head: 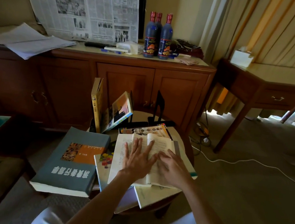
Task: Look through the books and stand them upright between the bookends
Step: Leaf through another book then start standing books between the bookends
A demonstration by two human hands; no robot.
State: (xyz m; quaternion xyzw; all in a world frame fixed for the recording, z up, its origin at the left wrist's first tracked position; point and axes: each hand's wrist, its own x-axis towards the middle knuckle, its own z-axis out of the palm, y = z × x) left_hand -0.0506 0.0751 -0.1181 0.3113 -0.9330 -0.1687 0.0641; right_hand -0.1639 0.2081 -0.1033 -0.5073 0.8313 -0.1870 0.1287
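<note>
An open book [119, 156] lies on a pile of books on a small round table [185, 143]. My left hand [137, 159] rests flat on its pages with the fingers spread. My right hand [172, 165] lies on the right-hand page, blurred. A thick grey-blue book [73, 160] lies flat at the left, hanging over the table's edge. Behind it a yellow book [96, 105] stands upright and a photo-covered book [120, 111] leans against a black bookend [131, 103]. The second black bookend [158, 106] stands apart to the right.
A wooden sideboard [124, 77] stands behind the table with three dark bottles [157, 36], a newspaper [84, 10] and loose papers [28, 39]. At the right are a side table [263, 82] and curtains. A white cable [245, 162] crosses the carpet.
</note>
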